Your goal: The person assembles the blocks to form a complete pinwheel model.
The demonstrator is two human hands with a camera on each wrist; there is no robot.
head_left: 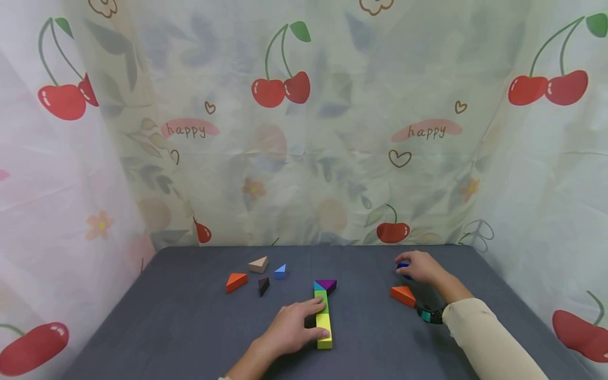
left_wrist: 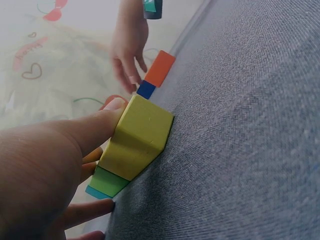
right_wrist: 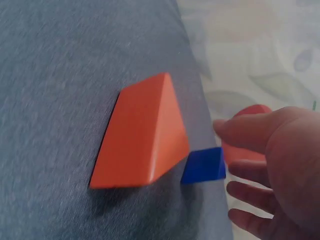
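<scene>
My left hand [head_left: 295, 326] lies over a row of blocks, its thumb on the yellow block [left_wrist: 132, 140] and its forefinger across the green block [head_left: 321, 302]. Beyond the green one, the row's far end has a light blue triangular block [head_left: 317, 286] and a purple triangular block [head_left: 328, 285]. At the right, my right hand [head_left: 420, 268] reaches over a dark blue triangular block [right_wrist: 204, 165], thumb and fingers spread around it with a gap visible in the right wrist view. Close by, nearer me, is an orange triangular block [right_wrist: 137, 135].
Left of the row lie another orange block [head_left: 236, 282], a wooden-coloured block [head_left: 258, 265], a black block [head_left: 263, 286] and a small blue block [head_left: 280, 272]. A patterned curtain [head_left: 332, 174] hangs behind the dark grey tabletop [head_left: 190, 327] and along its sides.
</scene>
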